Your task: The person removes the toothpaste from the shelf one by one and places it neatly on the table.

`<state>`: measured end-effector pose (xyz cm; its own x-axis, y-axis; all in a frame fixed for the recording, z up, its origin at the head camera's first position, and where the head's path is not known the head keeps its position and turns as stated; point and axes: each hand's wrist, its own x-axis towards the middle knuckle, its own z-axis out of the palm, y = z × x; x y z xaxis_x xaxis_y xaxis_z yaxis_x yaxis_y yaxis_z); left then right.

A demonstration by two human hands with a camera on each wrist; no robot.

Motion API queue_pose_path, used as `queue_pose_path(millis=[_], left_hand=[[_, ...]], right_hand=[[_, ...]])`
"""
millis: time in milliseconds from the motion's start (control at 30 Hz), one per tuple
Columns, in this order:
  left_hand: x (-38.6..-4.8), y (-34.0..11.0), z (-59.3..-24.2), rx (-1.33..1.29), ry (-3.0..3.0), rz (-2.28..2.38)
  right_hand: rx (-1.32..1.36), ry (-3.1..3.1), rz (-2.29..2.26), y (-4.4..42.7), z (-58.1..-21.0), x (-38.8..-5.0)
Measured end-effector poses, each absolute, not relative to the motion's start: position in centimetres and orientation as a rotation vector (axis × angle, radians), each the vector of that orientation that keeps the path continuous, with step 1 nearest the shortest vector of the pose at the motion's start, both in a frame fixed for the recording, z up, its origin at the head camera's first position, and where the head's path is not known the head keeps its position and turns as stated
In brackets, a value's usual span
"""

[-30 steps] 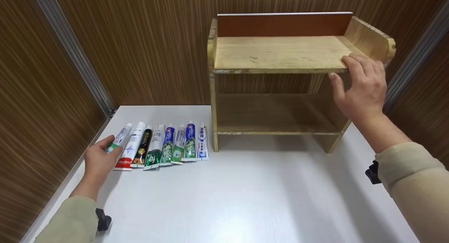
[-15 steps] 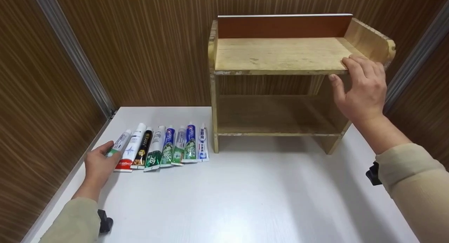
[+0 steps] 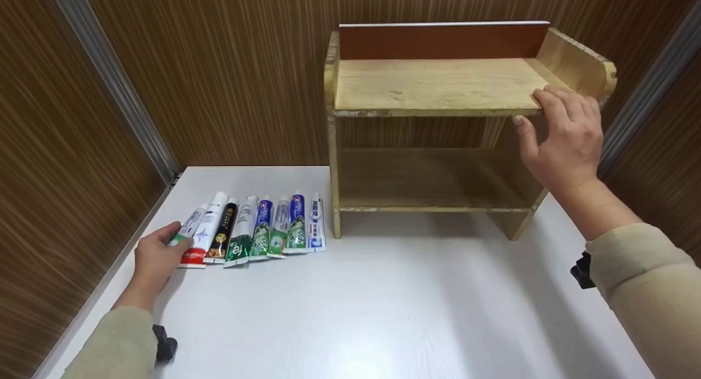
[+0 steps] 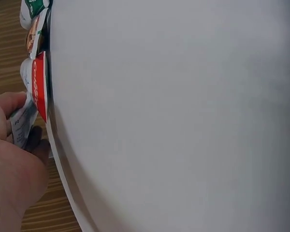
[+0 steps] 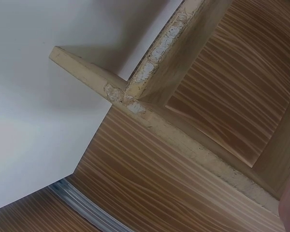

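At the far left of the head view, my left hand (image 3: 156,258) pinches a white and green toothpaste tube (image 3: 191,223) between thumb and fingers. This tube lies against a red and white Colgate tube (image 3: 205,228), the first of several toothpaste tubes set side by side. The left wrist view shows the held tube (image 4: 21,126) partly covered by the fingers. On the right, my right hand (image 3: 569,132) grips the front edge of the upper board of a wooden shelf (image 3: 438,86), fingers on top and thumb below. Only a sliver of that hand shows in the right wrist view.
Black (image 3: 224,228), green and blue tubes continue the row up to the shelf's left leg (image 3: 337,225). A lower board (image 3: 427,176) spans the shelf. Wood-grain walls (image 3: 246,78) enclose the white table (image 3: 350,308) at the back and sides.
My left hand has come down and slightly nearer with its toothpaste tube, which now lies lower beside the Colgate tube. My right hand stays in place on the shelf.
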<state>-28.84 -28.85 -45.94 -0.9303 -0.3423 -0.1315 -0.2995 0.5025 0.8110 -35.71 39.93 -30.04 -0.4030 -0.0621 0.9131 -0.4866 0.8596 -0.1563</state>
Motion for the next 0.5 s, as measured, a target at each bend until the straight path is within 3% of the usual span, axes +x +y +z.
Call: queue_pose_path(millis=[500], left_hand=[[-28.81, -29.31, -46.33, 0.596, -2.727, -1.514]], right_hand=[[0.396, -1.962, 0.486, 40.1, -30.1, -35.7]])
